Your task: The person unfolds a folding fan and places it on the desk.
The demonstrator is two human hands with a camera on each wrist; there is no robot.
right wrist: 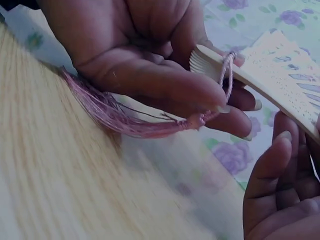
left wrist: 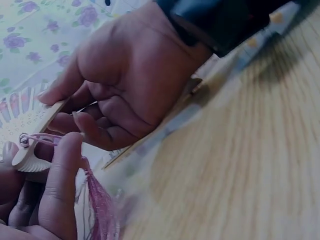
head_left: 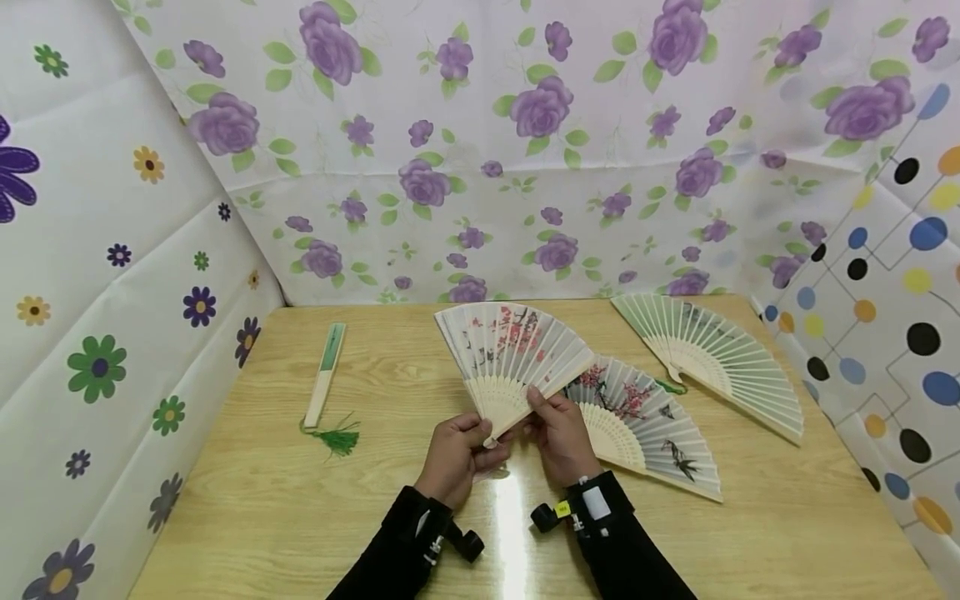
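A spread paper fan with red blossoms is raised above the table, held in both hands. My left hand pinches its pivot end between thumb and fingers. With thumb and fingers, my right hand grips the fan's right-hand guard stick. A pink tassel hangs on a cord from the pivot, beside my left fingers, as the right wrist view shows. Partly behind my right hand lies a second open fan, grey-white with pink blossoms and dark birds.
An open green fan lies at the back right of the wooden table. At the left is a folded fan with a green tassel. Flower-printed cloth stands behind the table, with patterned cloths along both sides.
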